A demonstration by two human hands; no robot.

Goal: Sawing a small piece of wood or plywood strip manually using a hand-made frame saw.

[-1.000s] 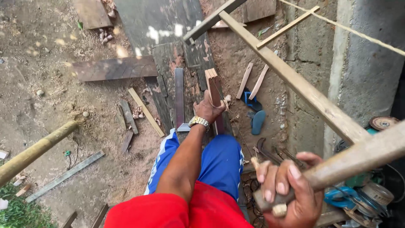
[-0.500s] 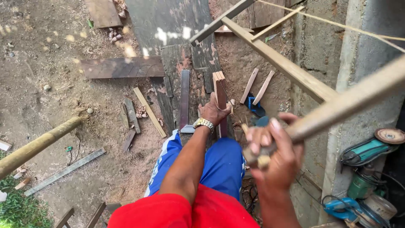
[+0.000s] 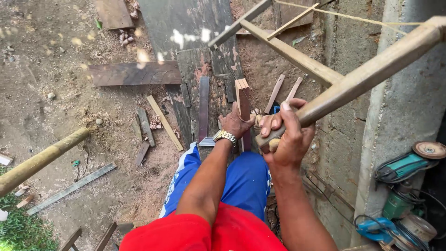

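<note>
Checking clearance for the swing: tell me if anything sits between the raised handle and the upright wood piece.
The left hand grips the wood piece low down, right under the handle held by the right hand. Otherwise nothing visible lies between them; the slanted beam runs behind.

An upright wood block [image 3: 243, 104] stands on the board [image 3: 186, 28] lying on the ground ahead of the knees. The left hand [image 3: 236, 123] rests against the block's near side. The right hand [image 3: 287, 132] sits just right of it, around a long handle [image 3: 362, 76] running up to the right. Power tools [image 3: 404, 195] lie at far right by the wall [image 3: 399, 102].
</note>
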